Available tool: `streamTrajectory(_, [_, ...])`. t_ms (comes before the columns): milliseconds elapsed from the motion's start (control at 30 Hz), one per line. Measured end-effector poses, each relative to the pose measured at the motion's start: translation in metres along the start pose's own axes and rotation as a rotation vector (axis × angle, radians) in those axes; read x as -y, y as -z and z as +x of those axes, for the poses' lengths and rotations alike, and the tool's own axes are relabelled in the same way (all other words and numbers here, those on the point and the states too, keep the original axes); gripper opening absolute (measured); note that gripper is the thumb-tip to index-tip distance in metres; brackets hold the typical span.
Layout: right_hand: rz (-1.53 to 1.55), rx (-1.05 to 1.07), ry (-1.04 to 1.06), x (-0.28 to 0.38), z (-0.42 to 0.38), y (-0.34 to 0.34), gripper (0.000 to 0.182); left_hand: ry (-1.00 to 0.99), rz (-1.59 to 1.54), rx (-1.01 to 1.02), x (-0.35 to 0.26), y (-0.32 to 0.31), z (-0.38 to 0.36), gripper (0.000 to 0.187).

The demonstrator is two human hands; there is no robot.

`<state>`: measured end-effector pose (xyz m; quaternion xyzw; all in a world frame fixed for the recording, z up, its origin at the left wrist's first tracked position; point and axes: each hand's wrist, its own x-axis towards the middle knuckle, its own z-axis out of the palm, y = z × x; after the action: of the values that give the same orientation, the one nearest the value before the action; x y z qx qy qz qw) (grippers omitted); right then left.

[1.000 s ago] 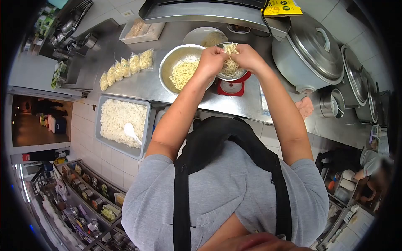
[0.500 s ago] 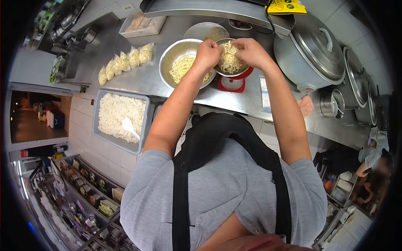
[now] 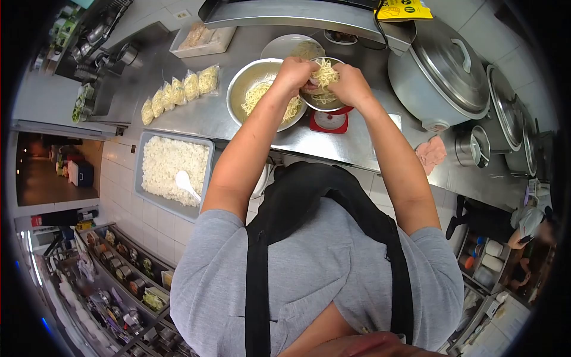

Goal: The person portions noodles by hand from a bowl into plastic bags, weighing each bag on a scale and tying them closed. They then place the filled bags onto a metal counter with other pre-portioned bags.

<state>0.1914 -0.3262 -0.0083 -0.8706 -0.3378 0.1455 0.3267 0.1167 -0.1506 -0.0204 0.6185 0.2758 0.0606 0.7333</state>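
Between my two hands is a clump of pale yellow noodles [image 3: 325,74], raised over a small metal bowl [image 3: 334,108]. My left hand [image 3: 295,75] closes on the clump from the left, and my right hand [image 3: 351,85] grips it from the right. Some noodles lie in the small bowl below. That bowl sits on a red kitchen scale [image 3: 329,121] with a round white dial. Left of it, a large metal bowl [image 3: 235,81] holds more noodles, partly covered by my left forearm.
Several bagged noodle portions [image 3: 177,90] line the counter at left. A grey tub [image 3: 210,169] of rice with a white scoop [image 3: 185,182] is lower left. A large rice cooker [image 3: 410,89], pink cloth [image 3: 430,153] and metal pot [image 3: 466,149] stand right. A person [image 3: 526,226] is far right.
The noodle clump has come up out of the small bowl between both hands. My right hand has shifted slightly left and down. A white packet right of the scale is now mostly hidden by my arm.
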Motion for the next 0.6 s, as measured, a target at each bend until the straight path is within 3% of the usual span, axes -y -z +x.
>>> streamTrajectory(67, [-0.072,-0.036,0.047,0.007,-0.002,0.011,0.035,0.003,0.107,0.011,-0.011,0.002,-0.002,0.018])
streamTrajectory(233, [-0.1,-0.041,0.102,0.023,-0.002,0.034,0.04,-0.07,0.269,0.06,-0.011,-0.006,-0.001,0.022])
streamTrajectory(333, [-0.055,-0.177,0.108,0.029,0.0,0.037,0.033,-0.289,0.236,0.078,-0.009,-0.015,-0.009,0.024])
streamTrajectory(433, [0.016,-0.235,0.05,0.036,-0.001,0.031,0.029,-0.291,0.287,0.064,-0.016,-0.019,-0.013,0.024])
streamTrajectory(600, [-0.067,-0.187,0.165,0.002,0.011,0.004,0.029,-0.295,0.272,0.162,-0.031,-0.017,-0.02,0.022])
